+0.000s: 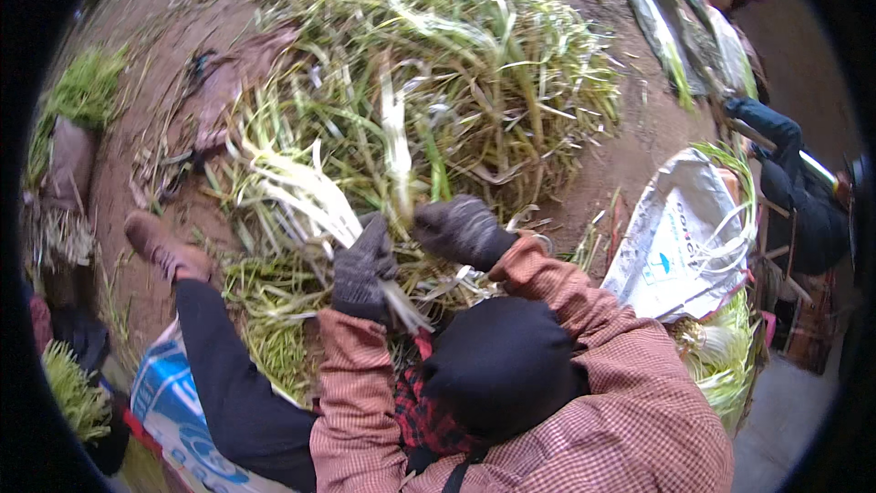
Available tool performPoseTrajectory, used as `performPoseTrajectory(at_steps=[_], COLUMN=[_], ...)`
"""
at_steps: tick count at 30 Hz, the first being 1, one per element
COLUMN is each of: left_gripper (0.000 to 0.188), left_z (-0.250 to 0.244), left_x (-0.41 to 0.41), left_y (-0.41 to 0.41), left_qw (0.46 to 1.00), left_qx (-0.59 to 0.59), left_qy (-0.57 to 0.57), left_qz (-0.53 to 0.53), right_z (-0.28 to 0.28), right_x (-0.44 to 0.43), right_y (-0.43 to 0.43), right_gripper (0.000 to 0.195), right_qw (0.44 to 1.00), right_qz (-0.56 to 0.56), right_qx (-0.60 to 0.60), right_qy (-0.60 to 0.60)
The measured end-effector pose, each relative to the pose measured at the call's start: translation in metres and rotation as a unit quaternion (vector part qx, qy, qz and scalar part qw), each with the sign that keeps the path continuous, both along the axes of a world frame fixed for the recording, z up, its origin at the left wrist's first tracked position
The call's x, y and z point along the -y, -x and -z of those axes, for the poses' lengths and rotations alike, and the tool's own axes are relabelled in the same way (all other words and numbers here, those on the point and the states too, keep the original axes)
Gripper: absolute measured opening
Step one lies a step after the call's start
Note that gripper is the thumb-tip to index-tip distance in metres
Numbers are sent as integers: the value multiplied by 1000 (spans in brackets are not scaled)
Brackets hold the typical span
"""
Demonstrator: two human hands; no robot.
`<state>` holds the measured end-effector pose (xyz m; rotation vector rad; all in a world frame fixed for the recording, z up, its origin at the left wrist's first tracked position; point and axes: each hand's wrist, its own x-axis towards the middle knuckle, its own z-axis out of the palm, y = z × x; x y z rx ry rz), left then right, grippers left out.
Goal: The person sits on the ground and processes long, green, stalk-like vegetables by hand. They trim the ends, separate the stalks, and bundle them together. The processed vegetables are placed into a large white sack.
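Observation:
My left hand (pixel 364 270), in a grey knitted glove, is closed around a bundle of pale-stemmed leafy vegetables (pixel 308 195), which look like green onions or leeks. The stems reach up and left of the glove, and their white ends stick out below it. Just to the right, my right hand (pixel 458 227), also gloved in grey, has its fingers curled near the base of an upright pale stalk (pixel 395 130). Blur hides whether the fingers grip it. A large heap of green leaves and stalks (pixel 493 75) spreads beyond both hands.
A white printed sack (pixel 674 246) stands at the right, above bundled pale vegetables (pixel 718 356). A blue and white sack (pixel 185 418) lies by my leg at the lower left. Brown cloth (pixel 236 85) lies left of the heap. Other people sit at the far right.

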<state>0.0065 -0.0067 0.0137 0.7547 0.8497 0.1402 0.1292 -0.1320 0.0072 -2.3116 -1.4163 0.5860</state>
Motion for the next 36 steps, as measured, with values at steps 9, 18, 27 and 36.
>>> performPoseTrajectory(at_steps=[9, 18, 27, 36], left_gripper=[52, 21, 39, 20], left_z=[56, 33, 27, -14], left_x=[-21, -23, -128, -75], left_y=[10, 8, 72, 35], left_qw=[793, 971, 921, 925], left_qx=[-95, -152, 355, 274], left_qy=[-486, -165, 79, 182], left_qz=[355, -84, -138, -190], right_z=[-20, 19, 60, -49], right_x=[-11, 9, 81, 87], right_y=[12, 13, -53, -84], right_gripper=[15, 17, 22, 27], right_qw=[996, 996, 995, 811], right_qz=[-20, -27, 89, 232], right_qx=[-75, -78, -31, -536], right_qy=[-53, -35, -27, -14])
